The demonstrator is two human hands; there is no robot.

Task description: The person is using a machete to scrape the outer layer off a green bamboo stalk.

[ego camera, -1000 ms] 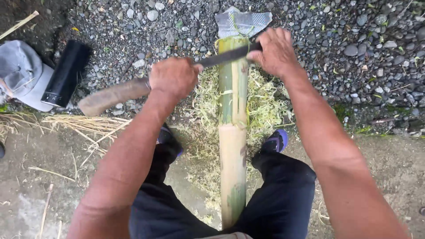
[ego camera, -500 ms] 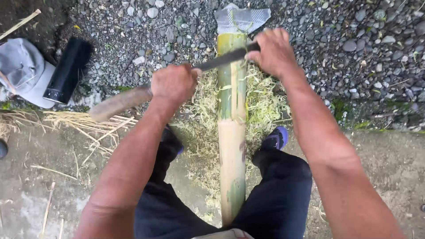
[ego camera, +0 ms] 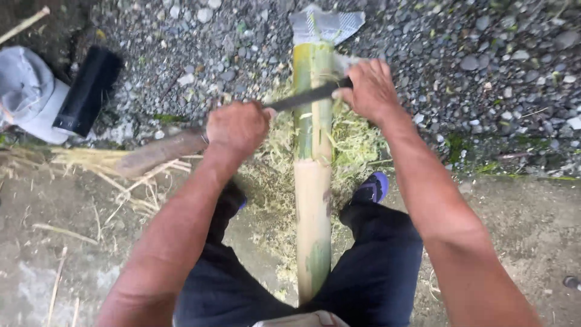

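Bamboo pole (ego camera: 313, 181) runs lengthwise away from me between my legs, its far end on a grey pad (ego camera: 325, 24) on the gravel (ego camera: 484, 72). The long knife (ego camera: 302, 97) lies crosswise over it. My left hand (ego camera: 237, 128) is clenched on the wooden handle (ego camera: 160, 152); my right hand (ego camera: 370, 89) grips the blade tip. Compared with a second ago, the blade sits nearer me along the green section.

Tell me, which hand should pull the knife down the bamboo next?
Probably the left hand: it grips the wooden handle, so it can steer the knife. The right hand only presses the blade's far end beyond the bamboo.
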